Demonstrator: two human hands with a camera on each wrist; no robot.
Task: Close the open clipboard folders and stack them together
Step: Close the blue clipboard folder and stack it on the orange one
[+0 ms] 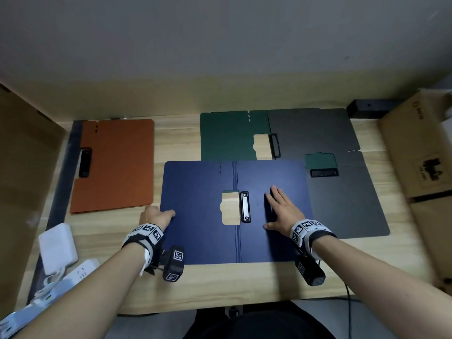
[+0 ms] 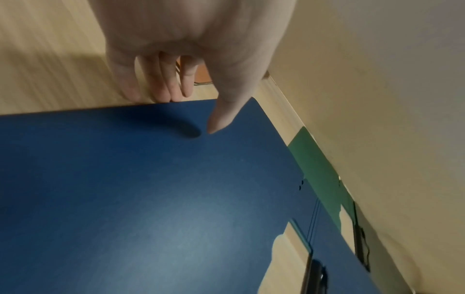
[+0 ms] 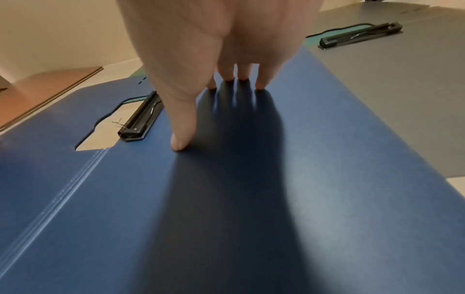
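Note:
A blue clipboard folder (image 1: pixel 203 216) lies open and flat at the middle of the wooden desk, its black clip (image 1: pixel 245 206) beside the spine. My left hand (image 1: pixel 166 214) is at its left edge: the fingers (image 2: pixel 161 87) reach down to the edge, and the thumb hovers just over the cover (image 2: pixel 151 199). My right hand (image 1: pixel 271 206) presses flat on the right half (image 3: pixel 327 179), fingers straight. Behind lies an open green folder (image 1: pixel 227 135). Dark grey open folders (image 1: pixel 347 204) overlap it at the right. A closed orange folder (image 1: pixel 117 165) lies at the left.
Cardboard boxes (image 1: pixel 420 152) stand along the right edge of the desk. A white adapter (image 1: pixel 57 248) and power strip (image 1: pixel 78 272) sit at the front left. A black block (image 1: pixel 369 107) sits at the back right corner. A wall runs close behind the folders.

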